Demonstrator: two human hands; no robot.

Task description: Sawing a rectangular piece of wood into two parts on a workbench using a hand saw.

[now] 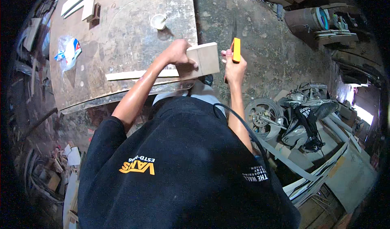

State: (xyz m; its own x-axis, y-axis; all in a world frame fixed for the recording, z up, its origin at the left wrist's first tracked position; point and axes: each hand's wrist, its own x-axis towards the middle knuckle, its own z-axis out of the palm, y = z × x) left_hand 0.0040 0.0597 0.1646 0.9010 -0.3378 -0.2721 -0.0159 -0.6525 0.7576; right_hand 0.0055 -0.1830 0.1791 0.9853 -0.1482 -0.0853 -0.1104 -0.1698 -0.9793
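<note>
A short, pale wooden board juts past the right edge of the worktable, with a faint line across it. My left hand grips its left part, thumb over the top face; some fingers are hidden. Just right of the board, and apart from it, my right hand is closed round the handle of a handsaw. The handle is yellow with some red or orange, and the thin dark blade points away from me. A long white wooden strip lies by the near table edge, passing under my left forearm.
The worn worktable carries a white cup with a stick in it, a crumpled plastic bag and wood offcuts. A dismantled motorcycle stands at right. Farther back lies a barrel. Scrap wood fills the lower left.
</note>
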